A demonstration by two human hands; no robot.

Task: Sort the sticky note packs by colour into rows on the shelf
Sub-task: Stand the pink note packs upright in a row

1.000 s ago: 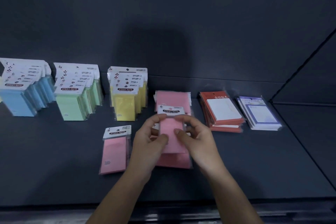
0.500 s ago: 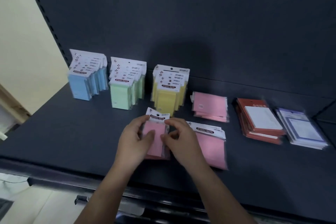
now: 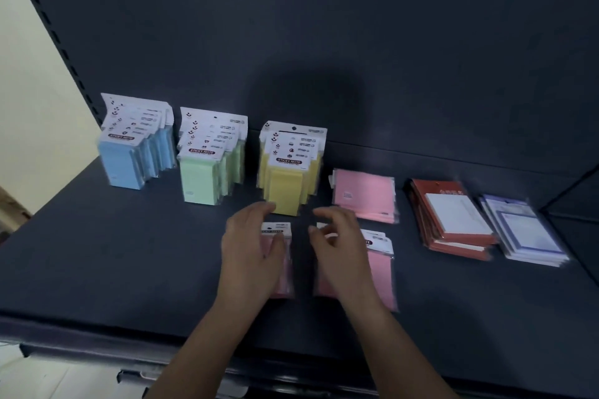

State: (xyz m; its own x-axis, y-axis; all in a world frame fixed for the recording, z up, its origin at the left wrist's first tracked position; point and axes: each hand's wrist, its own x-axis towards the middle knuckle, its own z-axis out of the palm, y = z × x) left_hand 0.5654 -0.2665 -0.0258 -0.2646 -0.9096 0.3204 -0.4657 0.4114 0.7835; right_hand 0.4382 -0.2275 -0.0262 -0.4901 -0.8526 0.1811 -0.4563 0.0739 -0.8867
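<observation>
Blue packs [image 3: 124, 160], green packs [image 3: 202, 176] and yellow packs [image 3: 287, 186] stand upright in three rows at the back of the dark shelf [image 3: 123, 256]. A pink pile [image 3: 363, 196] lies flat to the right of the yellow row. In front, a single pink pack [image 3: 281, 264] lies flat under my left hand [image 3: 251, 253], whose thumb touches its face. My right hand [image 3: 338, 253] hovers with loosely curled fingers over another flat pink pile [image 3: 382, 275], holding nothing. Both hands hide much of these pink packs.
Red-backed note packs [image 3: 453, 220] and purple-framed packs [image 3: 528, 233] lie stacked flat at the right. The shelf's back panel [image 3: 356, 42] rises close behind the rows. A slotted upright [image 3: 48, 23] bounds the left side, and the shelf's front edge [image 3: 97, 329] runs below my forearms.
Both hands held one pink pack together; now they have parted, the pack lies flat under my left hand and my right hand has shifted right over the other pink pile.
</observation>
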